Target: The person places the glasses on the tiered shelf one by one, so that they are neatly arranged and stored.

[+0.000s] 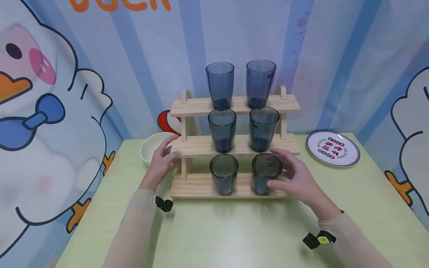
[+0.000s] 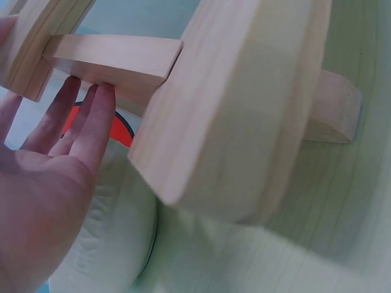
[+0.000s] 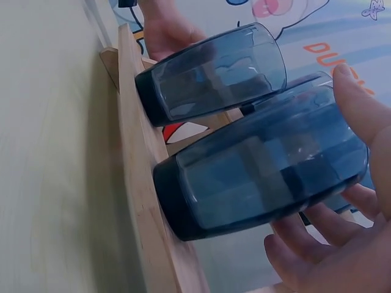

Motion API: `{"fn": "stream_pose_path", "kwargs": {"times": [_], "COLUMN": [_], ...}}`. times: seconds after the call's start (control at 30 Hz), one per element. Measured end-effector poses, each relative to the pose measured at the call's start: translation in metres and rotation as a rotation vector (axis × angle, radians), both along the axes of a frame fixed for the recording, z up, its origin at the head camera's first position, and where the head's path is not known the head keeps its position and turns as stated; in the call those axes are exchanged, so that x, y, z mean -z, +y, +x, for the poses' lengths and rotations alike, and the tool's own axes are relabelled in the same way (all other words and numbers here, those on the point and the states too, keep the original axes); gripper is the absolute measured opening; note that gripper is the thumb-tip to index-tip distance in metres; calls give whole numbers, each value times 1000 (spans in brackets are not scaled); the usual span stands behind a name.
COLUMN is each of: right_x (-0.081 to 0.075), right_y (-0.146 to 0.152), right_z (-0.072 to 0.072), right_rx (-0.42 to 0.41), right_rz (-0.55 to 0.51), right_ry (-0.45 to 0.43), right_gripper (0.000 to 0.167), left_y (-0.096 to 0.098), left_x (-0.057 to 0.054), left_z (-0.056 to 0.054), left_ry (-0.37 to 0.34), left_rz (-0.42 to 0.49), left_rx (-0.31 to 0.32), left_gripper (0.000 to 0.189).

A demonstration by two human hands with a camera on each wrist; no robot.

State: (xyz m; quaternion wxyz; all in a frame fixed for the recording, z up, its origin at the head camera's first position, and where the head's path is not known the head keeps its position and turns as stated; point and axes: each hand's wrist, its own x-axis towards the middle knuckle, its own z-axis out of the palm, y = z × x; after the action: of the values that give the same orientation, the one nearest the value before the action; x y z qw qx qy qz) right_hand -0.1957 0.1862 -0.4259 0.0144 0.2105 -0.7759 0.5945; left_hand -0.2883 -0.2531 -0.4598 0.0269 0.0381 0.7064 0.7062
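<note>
A three-tier wooden display rack [image 1: 197, 187] holds two tinted drinking glasses on each tier. At the left end of its middle tier, my left hand [image 1: 162, 162] holds the rack, thumb in front and fingers reaching behind. The left wrist view shows those fingertips [image 2: 105, 91] against a wooden upright. My right hand [image 1: 298, 178] is around the bottom-right glass [image 1: 263, 180], thumb in front and fingers on its far right side. In the right wrist view, the thumb stands straight and apart from that glass [image 3: 256, 171]. Beside it stands the bottom-left glass [image 1: 224, 180], upright.
The glasses above include a middle-left glass [image 1: 222, 132] and a top-right glass [image 1: 260, 85]. A white bowl [image 1: 147, 149] stands behind my left hand. To the rack's right lies a decorated plate [image 1: 315, 149]. A cartoon-printed curtain [image 1: 231, 33] hangs behind the table [image 1: 218, 234].
</note>
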Motion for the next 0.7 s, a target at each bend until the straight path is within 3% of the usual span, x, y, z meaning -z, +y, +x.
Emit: {"fn": "stream_pose_path", "kwargs": {"times": [0.4,0.53,0.7], "right_x": [-3,-10,-15], "right_y": [32,46,65], "right_z": [8,14,17], "right_rx": [9,51,142], "right_rz": [0,31,76], "right_ry": [67,76,96], "right_gripper": [77,73,71], "left_y": [-3,-8,-20], "left_x": [-12,-20,-34], "left_z": [5,8,10], "left_ry": [0,36,140], "left_rz": [-74,-132,-280], "left_rx": [26,13,9], "left_gripper": [68,65,66]}}
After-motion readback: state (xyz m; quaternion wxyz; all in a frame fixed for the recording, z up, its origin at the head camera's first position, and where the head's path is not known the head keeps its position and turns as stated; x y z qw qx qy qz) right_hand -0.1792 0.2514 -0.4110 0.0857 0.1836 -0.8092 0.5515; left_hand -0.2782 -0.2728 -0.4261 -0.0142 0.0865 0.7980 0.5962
